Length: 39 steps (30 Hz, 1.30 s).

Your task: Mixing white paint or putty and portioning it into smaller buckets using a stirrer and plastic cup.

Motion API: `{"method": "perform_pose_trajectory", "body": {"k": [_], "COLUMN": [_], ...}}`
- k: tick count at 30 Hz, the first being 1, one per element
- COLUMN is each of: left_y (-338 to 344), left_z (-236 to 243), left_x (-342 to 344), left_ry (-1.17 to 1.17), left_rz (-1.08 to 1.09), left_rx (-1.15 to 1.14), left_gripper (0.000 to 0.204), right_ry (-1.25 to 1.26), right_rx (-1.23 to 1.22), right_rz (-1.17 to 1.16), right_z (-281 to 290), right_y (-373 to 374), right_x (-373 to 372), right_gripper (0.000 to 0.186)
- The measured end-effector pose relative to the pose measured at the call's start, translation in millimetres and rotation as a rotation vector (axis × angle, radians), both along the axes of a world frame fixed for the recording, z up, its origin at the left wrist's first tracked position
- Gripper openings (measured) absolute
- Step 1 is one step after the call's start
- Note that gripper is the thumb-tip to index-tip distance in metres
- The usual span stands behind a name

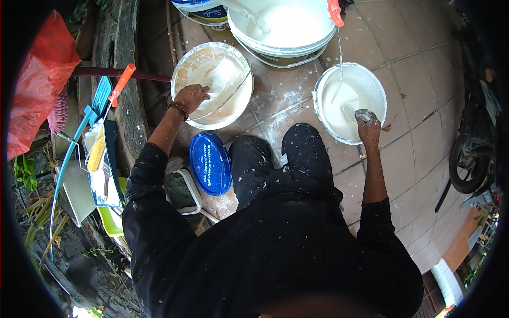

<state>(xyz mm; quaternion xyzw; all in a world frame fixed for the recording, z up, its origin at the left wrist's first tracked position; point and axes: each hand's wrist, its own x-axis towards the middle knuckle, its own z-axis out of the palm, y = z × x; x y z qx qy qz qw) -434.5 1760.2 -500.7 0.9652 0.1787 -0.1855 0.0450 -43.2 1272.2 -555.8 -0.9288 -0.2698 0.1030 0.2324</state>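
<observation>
My left hand, with a beaded bracelet at its wrist, reaches over the rim of a white bucket on the left. Its fingers are curled beside a whitish patch inside; what they hold is unclear. White paint coats this bucket's inside, and its wire handle crosses the opening. On the right, my right hand is closed at the near rim of a smaller white bucket. It grips a paint-coated tool whose flat end dips into the white paint. Splashes of white cover the fingers.
A large tub of white paint stands ahead, an orange-handled tool at its rim. Near my left knee lies a blue lid. Paint trays, a yellow roller and a red plastic bag are left; a motorcycle wheel is right.
</observation>
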Motion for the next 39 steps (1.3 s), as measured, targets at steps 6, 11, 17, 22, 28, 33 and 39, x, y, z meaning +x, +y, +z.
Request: {"method": "perform_pose_trajectory", "body": {"k": [6, 11, 17, 22, 28, 33, 39], "left_y": [1, -1, -4, -4, -5, -3, 3], "left_z": [24, 31, 34, 33, 41, 37, 43], "left_x": [23, 35, 49, 45, 48, 38, 25], "left_ry": [0.188, 0.285, 0.325, 0.348, 0.336, 0.281, 0.160], "left_rz": [-0.025, 0.018, 0.023, 0.037, 0.017, 0.007, -0.021], "left_rx": [-0.004, -0.052, -0.077, -0.070, -0.036, -0.027, 0.062], "left_gripper": [0.030, 0.029, 0.027, 0.029, 0.025, 0.025, 0.027], "right_ry": [0.137, 0.114, 0.073, 0.145, 0.101, 0.105, 0.045], "right_rx": [0.084, 0.068, 0.021, -0.002, -0.043, -0.031, 0.029], "right_rz": [-0.009, -0.013, -0.015, -0.010, -0.046, -0.008, 0.036], "right_z": [22, 24, 12, 25, 12, 0, 14], "right_y": [10, 11, 2, 10, 5, 4, 10], "right_x": [-8, -7, 0, -3, 2, 7, 1], "right_gripper": [0.039, 0.039, 0.038, 0.044, 0.049, 0.050, 0.037]}}
